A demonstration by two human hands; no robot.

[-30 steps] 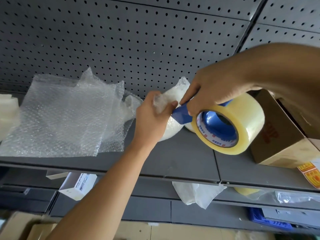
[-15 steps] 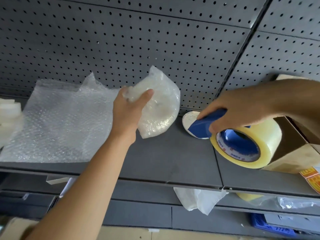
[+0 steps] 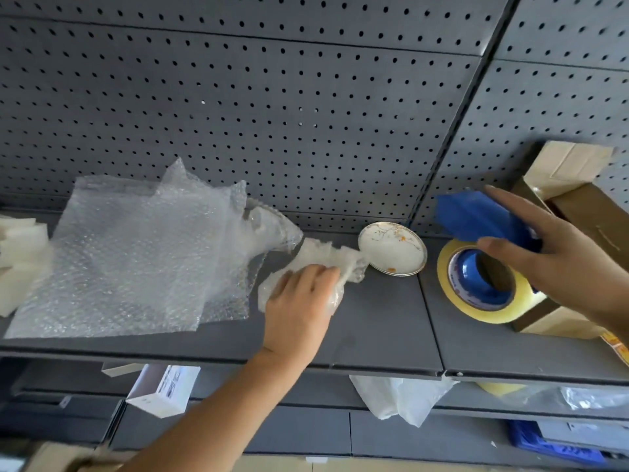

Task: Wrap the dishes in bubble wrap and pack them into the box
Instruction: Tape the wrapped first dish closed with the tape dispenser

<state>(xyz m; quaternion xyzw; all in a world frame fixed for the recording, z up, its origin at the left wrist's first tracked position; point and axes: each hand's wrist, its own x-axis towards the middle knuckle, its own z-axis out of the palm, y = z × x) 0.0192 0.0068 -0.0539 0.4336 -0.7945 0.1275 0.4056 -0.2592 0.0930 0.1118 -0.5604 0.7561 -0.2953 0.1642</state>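
Overhead, a grey pegboard wall [image 3: 272,97] fills the upper half of the frame, and a grey metal shelf [image 3: 381,321] runs across the middle. A loose stack of bubble wrap sheets [image 3: 136,260] covers the shelf's left part, with white foam pieces [image 3: 20,250] at the far left edge. At the right edge stands an open cardboard box [image 3: 585,206], its flap raised; the tape dispenser and the right forearm hide much of its front. The tape dispenser [image 3: 480,277], a clear tape roll on a blue holder, rests on the shelf just before the box. The right hand [image 3: 551,253] lies over its blue handle with fingers spread, not closed round it. The left hand [image 3: 299,301], in the centre, presses palm down on a bubble-wrapped dish [image 3: 326,264] lying on the shelf, fingers curled over it. Just right of that bundle sits a bare small plate [image 3: 391,250] with a gold rim, tilted at the shelf's back. Below the shelf, a white carton [image 3: 163,390] and a plastic bag [image 3: 401,396] hang out.
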